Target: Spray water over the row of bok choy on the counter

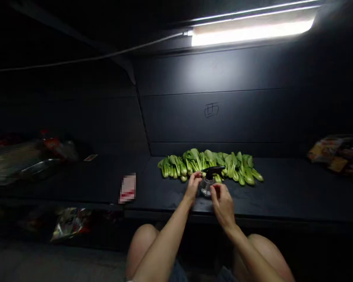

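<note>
A small clear bottle (pixel 205 187) with a black spray trigger head (pixel 213 171) stands upright between my hands, close to the front edge of the dark shelf (pixel 167 192). My left hand (pixel 193 183) grips its left side, fingers curled near the neck. On the right, my right hand (pixel 222 199) has thumb and fingertips closed against the body. Just behind the bottle, a long row of green bok choy (pixel 200 160) lies along the shelf, leaves toward the back panel and pale stems toward me. The bottle and my hands hide part of the row.
A pale pixelated item (pixel 128 188) with a red band lies left of the bok choy. Blurred packages (pixel 57 147) sit far left, others (pixel 338 152) far right. Below hangs a shiny bag (pixel 71 223). A tube light (pixel 253 33) and its cable (pixel 106 56) are overhead.
</note>
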`<state>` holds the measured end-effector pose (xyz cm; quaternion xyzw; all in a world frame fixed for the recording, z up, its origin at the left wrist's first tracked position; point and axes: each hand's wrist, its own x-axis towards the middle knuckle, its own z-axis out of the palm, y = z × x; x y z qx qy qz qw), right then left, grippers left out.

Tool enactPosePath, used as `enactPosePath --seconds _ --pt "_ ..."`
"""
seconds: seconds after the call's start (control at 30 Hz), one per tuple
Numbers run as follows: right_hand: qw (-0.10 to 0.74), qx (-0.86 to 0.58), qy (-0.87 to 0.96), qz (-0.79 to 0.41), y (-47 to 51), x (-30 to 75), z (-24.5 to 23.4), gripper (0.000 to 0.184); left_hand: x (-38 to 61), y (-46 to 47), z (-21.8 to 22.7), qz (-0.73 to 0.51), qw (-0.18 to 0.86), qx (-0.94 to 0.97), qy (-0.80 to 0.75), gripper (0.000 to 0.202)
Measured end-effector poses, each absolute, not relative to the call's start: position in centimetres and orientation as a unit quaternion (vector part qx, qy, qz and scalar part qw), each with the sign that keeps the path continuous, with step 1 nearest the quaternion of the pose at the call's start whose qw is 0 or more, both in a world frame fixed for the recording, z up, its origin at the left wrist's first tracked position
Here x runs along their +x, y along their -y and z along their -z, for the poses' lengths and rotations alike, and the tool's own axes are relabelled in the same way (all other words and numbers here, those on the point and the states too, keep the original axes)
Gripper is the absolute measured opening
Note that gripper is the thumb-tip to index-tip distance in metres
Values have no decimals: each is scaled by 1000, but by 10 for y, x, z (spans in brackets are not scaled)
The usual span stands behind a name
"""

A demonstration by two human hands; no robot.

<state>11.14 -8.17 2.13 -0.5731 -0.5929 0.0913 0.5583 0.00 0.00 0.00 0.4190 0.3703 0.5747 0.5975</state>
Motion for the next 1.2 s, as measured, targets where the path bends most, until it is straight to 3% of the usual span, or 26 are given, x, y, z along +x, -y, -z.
enactPosePath --seconds 0.2,0.33,0.43,0.57,1.03,1.2 --pt "486 -503 669 -253 67 76 -30 52 -38 -3 -3 -604 527 403 -442 45" --pt "458 -475 596 -458 42 56 -32 69 -56 -2 -16 -600 481 449 -456 56" --pt "456 -439 525 -569 24 49 -35 78 -64 -2 -27 -554 498 472 -470 67" --pt "439 -383 488 -650 10 49 -44 76 -73 -4 -41 -480 598 466 -442 77" --pt "405 -279 485 -723 2 54 -67 76 -104 -1 -80 -460 740 439 -219 79" --pt "381 -305 466 -738 -3 56 -63 75 -98 0 -79 -444 753 439 -210 79"
